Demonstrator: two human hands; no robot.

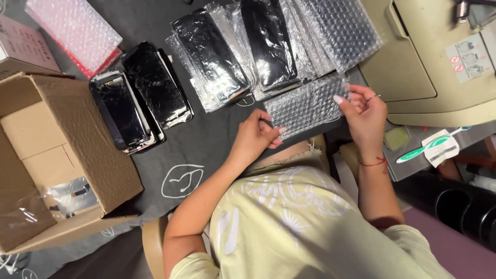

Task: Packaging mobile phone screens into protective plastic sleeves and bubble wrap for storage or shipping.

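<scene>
Both of my hands hold a clear bubble-wrap pouch (305,106) flat over the dark mat (206,150). My left hand (256,137) pinches the pouch's near left corner. My right hand (364,116) grips its right edge with the fingers curled; a red thread circles that wrist. Just beyond the pouch lies a fanned row of black phone screens in clear sleeves (243,51), with more bubble pouches (341,28) overlapping them at the right.
Bare cracked phone screens (137,98) lie stacked at the left. An open cardboard box (57,155) sits at the near left, pink bubble wrap (72,31) behind it. A beige machine (429,57) stands at the right, with a green-and-white toothbrush (429,147) below it.
</scene>
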